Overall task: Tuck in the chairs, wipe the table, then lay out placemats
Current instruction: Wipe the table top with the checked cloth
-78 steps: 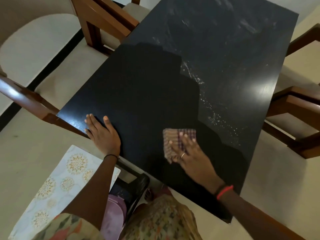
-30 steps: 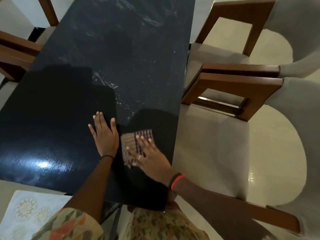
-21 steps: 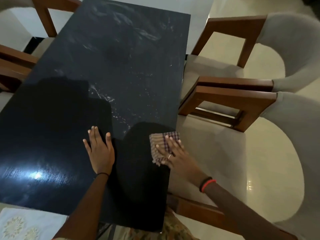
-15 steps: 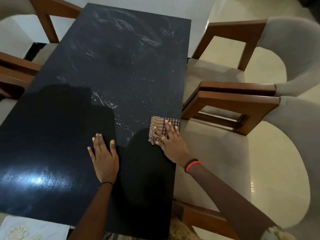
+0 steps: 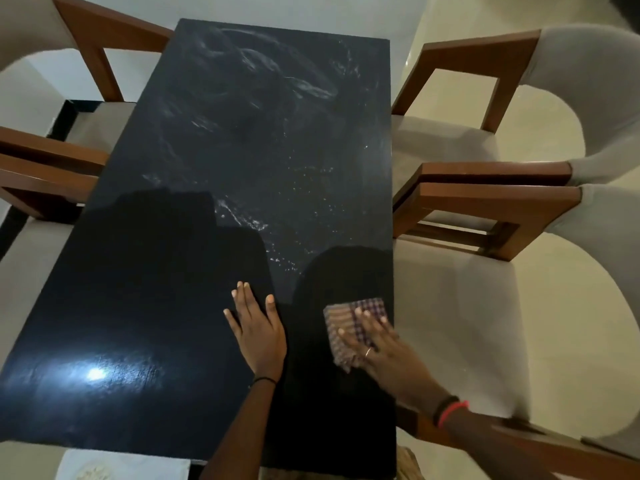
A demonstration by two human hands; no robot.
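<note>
R grip (image 5: 381,351) presses cloth (image 5: 338,316) at table (image 5: 242,150) R edge.

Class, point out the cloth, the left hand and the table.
cloth (image 5: 336,317): head view, uncovered checked part near its far left corner.
left hand (image 5: 259,336): head view, back of the hand.
table (image 5: 242,133): head view, bare smeared top.

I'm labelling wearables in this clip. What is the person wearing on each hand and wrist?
The left hand has a thin black band at the wrist. The right hand wears a ring, plus black and red wristbands. Forearms are bare.
</note>
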